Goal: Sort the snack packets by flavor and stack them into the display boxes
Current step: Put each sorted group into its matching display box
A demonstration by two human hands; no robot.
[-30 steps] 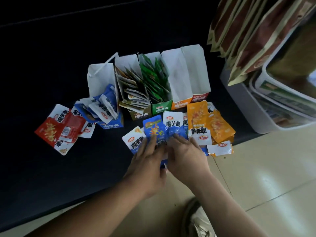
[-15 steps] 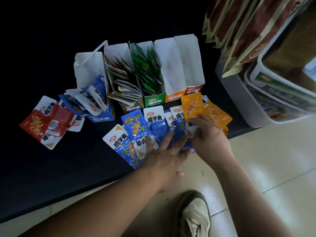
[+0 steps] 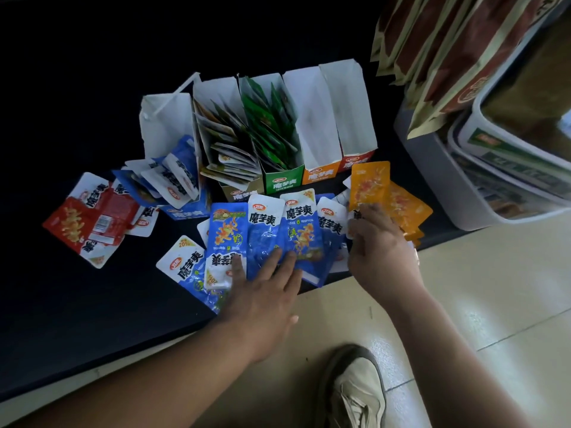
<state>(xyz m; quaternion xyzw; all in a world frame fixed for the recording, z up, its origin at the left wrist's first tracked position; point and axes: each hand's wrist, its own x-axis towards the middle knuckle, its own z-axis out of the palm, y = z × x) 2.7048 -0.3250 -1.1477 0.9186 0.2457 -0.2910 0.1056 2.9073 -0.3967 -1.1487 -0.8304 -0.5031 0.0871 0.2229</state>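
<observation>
My left hand (image 3: 262,301) lies flat, fingers straight, on the fanned blue packets (image 3: 262,236) at the front edge of the dark shelf (image 3: 92,304). My right hand (image 3: 380,251) covers the seam between the blue and orange packets (image 3: 370,183); its grip is unclear. Red packets (image 3: 89,217) lie far left. Five display boxes (image 3: 312,118) stand behind.

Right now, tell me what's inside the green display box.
The green display box holds green packets, standing on edge. Its floor and the packets' lower ends are covered.
</observation>
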